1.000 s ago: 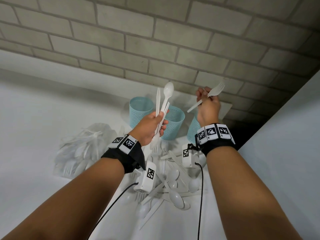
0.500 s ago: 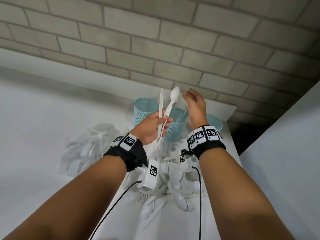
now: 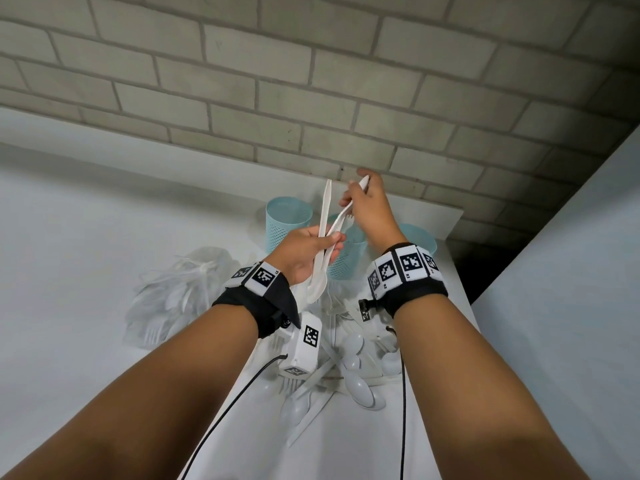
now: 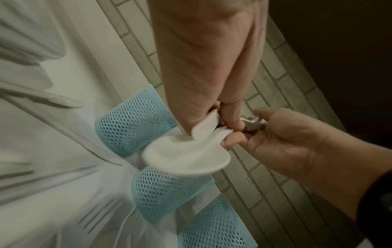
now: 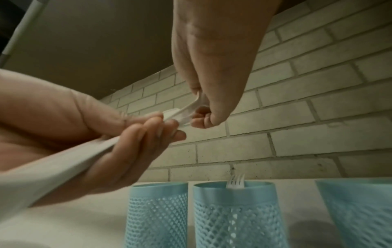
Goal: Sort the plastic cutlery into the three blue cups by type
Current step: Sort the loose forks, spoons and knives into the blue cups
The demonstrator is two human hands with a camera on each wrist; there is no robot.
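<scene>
Brick backed the white bench (image 3: 104, 237); the left hand (image 3: 301, 252) gripped upright cutlery, the right hand (image 3: 369, 209) pinching the spoon (image 3: 341, 216) top, above the cups (image 3: 289, 220).

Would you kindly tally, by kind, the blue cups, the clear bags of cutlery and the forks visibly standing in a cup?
Blue cups: 3
Clear bags of cutlery: 1
Forks visibly standing in a cup: 1, in the middle one
Total: 5
</scene>
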